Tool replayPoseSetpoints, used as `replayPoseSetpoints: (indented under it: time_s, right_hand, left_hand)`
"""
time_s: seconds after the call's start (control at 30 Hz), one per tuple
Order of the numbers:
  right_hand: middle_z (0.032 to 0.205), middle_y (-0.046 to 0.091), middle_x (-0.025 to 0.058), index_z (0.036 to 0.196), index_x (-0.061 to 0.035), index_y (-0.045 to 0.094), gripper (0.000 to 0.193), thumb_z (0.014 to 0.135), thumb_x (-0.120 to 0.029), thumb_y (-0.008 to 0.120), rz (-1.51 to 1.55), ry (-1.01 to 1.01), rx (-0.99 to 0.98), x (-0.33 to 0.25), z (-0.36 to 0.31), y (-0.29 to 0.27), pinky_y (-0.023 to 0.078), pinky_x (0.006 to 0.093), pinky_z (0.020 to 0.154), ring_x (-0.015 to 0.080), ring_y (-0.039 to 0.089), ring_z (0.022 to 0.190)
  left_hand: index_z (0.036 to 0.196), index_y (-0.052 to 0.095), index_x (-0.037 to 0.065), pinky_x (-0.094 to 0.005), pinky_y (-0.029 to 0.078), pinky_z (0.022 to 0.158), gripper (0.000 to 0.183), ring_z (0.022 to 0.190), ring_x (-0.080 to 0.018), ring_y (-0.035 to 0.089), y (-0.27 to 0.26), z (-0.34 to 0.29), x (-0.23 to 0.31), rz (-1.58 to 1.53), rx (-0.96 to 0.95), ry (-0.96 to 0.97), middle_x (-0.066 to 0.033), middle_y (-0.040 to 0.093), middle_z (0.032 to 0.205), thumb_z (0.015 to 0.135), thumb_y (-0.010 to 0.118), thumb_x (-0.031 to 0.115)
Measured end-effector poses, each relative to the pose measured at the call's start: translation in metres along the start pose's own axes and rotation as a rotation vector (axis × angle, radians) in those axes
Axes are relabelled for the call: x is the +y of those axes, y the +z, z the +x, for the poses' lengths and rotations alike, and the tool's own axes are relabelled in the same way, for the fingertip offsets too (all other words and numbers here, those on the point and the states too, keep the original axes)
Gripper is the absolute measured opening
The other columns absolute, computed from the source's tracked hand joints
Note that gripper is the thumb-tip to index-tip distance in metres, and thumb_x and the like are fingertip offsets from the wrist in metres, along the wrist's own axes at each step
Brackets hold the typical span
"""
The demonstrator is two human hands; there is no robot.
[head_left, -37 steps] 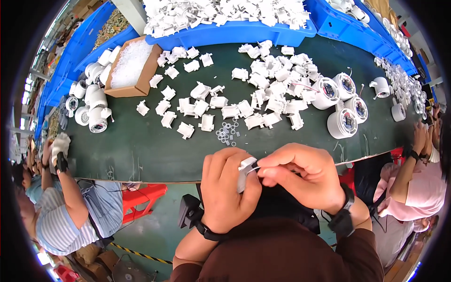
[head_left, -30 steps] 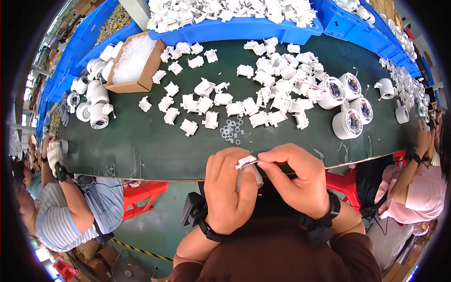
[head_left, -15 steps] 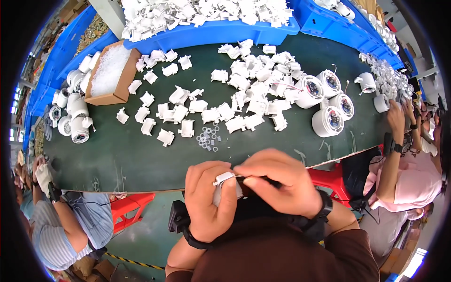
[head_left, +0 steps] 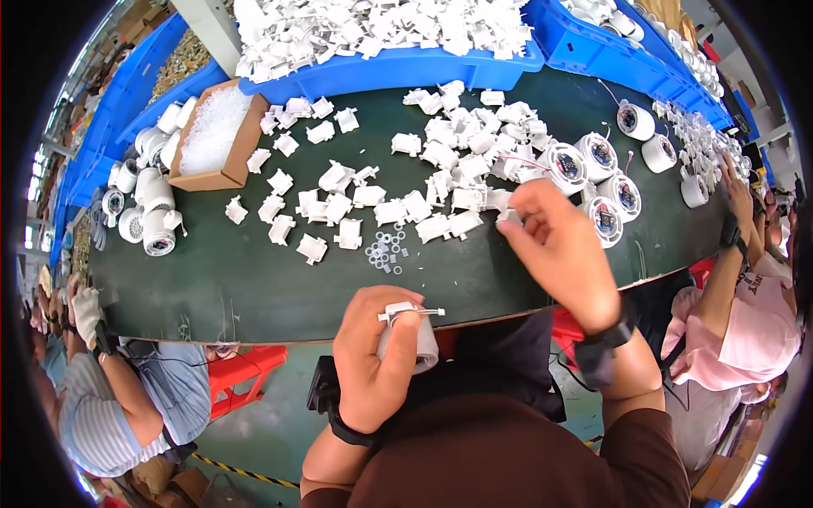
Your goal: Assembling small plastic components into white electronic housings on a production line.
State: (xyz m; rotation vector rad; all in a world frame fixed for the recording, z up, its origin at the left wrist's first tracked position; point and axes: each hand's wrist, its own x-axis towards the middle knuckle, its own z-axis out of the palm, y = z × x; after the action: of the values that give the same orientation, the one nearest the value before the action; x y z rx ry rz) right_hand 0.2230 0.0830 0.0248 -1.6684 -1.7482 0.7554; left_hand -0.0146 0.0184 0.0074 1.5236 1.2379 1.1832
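My left hand (head_left: 370, 360) is closed around a white cylindrical housing (head_left: 425, 349) close to my body, just off the table's front edge. On top of the housing, under my thumb, a thin wire (head_left: 430, 311) with a small white connector sticks out to the right. Over the table my right hand (head_left: 566, 254) pinches a small white plastic bracket (head_left: 509, 217) at the right front of a heap of such brackets (head_left: 474, 140). Part of that bracket is hidden by my fingers.
Small clear rings (head_left: 386, 251) lie ahead of my left hand. White cylinders with circuit boards (head_left: 603, 222) stand at the right. A cardboard box (head_left: 241, 144) sits at the left, and a blue bin (head_left: 389, 72) of white parts at the back. Co-workers sit on both sides.
My right hand has left the wire at the housing and reached forward and right to the brackets. My left hand still holds the housing, now with the wire and connector exposed.
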Motion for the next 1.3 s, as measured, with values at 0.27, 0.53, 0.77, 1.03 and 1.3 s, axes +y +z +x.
replayPoseSetpoints:
  time_s: [0.27,0.53,0.77,1.03,1.3]
  right_hand:
    - [0.114,0.063,0.0065,0.139,-0.002,0.058,0.049,0.092,0.009,0.065,0.723,-0.086,-0.255,-0.02,-0.038,0.024,0.053,0.029,0.089,0.0135,0.062,0.101]
    - [0.115,0.064,0.0076,0.127,0.0016,0.059,0.039,0.09,0.014,0.062,0.909,0.102,-0.496,-0.02,-0.044,0.037,0.053,0.0304,0.094,0.0163,0.065,0.111]
    - [0.127,0.064,0.0105,0.131,0.0016,0.061,0.04,0.093,0.011,0.065,0.837,-0.071,-0.409,-0.046,-0.049,0.042,0.054,0.0332,0.098,0.0187,0.065,0.116]
    - [0.124,0.066,0.0106,0.136,0.0026,0.061,0.041,0.095,0.01,0.063,0.84,-0.097,-0.301,-0.047,-0.055,0.061,0.053,0.0301,0.097,0.0159,0.064,0.113]
    - [0.116,0.067,0.0102,0.131,0.0029,0.063,0.044,0.089,0.013,0.069,0.712,-0.265,-0.097,-0.046,-0.061,0.078,0.052,0.0305,0.091,0.0176,0.064,0.105]
  left_hand:
    - [0.114,0.065,-0.001,-0.0244,0.048,0.081,0.025,0.096,-0.0082,0.06,0.001,-0.005,0.009,-0.72,-0.178,-0.416,-0.0054,0.066,0.119,0.108,0.053,0.021]
    - [0.112,0.065,-0.001,-0.0279,0.048,0.083,0.019,0.097,-0.0136,0.06,-0.005,-0.014,-0.003,-0.485,-0.094,-0.213,-0.0077,0.067,0.114,0.104,0.056,0.013]
    - [0.108,0.066,0.002,-0.0376,0.046,0.085,0.013,0.093,-0.029,0.06,0.004,-0.008,-0.006,0.245,0.22,0.157,-0.0132,0.069,0.11,0.096,0.061,0.005]
    - [0.128,0.063,-0.002,-0.0393,0.045,0.088,0.034,0.097,-0.0306,0.058,0.005,-0.003,-0.005,0.358,0.19,0.177,-0.0148,0.068,0.111,0.096,0.053,0.005]
    - [0.118,0.064,-0.004,-0.041,0.043,0.086,0.041,0.094,-0.0322,0.06,0.008,-0.003,-0.013,0.351,0.203,0.267,-0.0167,0.068,0.113,0.098,0.042,0.025]
